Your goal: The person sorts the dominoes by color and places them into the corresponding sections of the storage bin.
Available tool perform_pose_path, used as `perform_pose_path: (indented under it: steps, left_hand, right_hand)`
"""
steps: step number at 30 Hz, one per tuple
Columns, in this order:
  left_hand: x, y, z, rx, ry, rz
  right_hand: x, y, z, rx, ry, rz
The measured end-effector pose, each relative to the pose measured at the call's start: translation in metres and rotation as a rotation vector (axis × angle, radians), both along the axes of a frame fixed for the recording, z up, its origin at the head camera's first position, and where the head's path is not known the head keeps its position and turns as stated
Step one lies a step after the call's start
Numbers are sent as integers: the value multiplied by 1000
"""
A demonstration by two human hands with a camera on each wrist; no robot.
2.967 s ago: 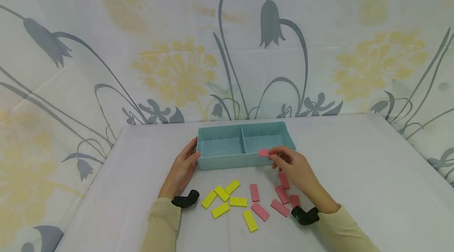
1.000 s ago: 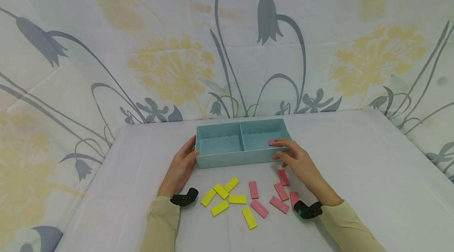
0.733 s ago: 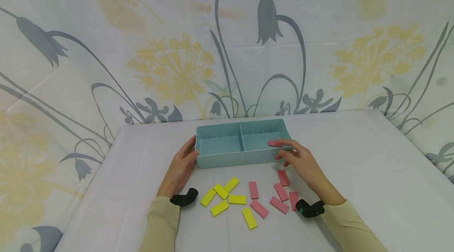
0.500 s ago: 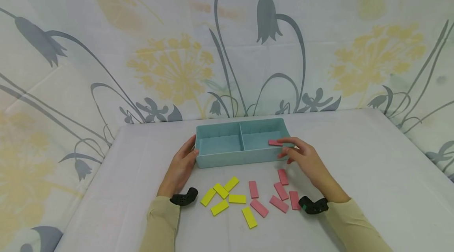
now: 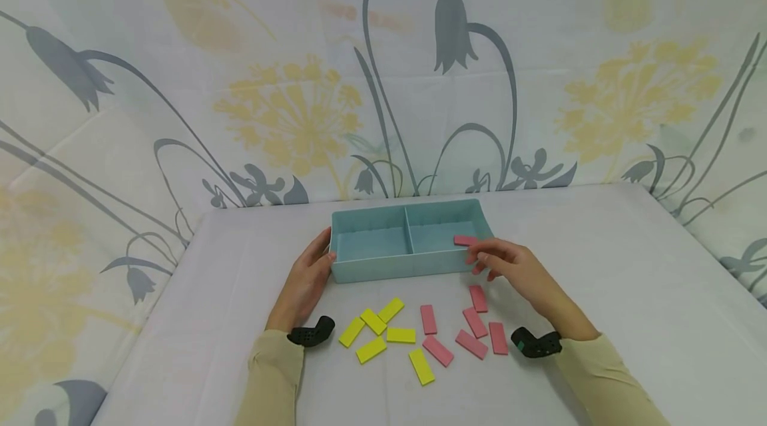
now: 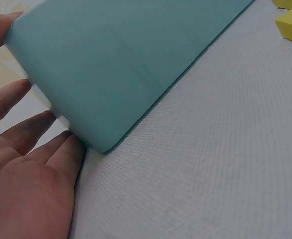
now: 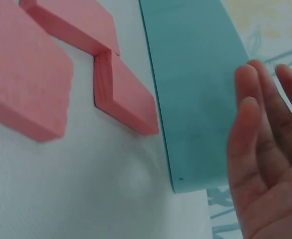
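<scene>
Touching the blue box (image 5: 373, 270) at its left end, the left hand (image 5: 307, 284) has uncurled fingers; the right hand (image 5: 516, 268), fingers relaxed and holding nothing, hangs by the near wall, near the pink block (image 5: 464, 239) in the right compartment.

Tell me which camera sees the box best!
The head view: it shows nearly the whole box, with both compartments and the pink block inside. The left wrist view shows only part of its outside, near one end. The right wrist view shows part near the other end; neither shows inside.
</scene>
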State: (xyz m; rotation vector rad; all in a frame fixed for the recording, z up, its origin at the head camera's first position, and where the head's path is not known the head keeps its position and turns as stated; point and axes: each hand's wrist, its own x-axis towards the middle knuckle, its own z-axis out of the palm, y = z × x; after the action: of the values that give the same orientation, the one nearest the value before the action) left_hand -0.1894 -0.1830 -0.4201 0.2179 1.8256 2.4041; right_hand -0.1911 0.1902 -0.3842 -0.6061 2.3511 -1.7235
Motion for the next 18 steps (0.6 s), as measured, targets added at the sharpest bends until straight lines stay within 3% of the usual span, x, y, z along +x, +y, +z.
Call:
perform_pose_path:
  steps: [8, 18]
  left_hand:
    - [1, 0, 2, -4, -7, -3]
    - [8, 3, 13, -37, 21, -25]
  right_hand:
    - [-2, 6, 1, 121, -66, 98]
    - [-3, 7, -3, 265, -103, 131]
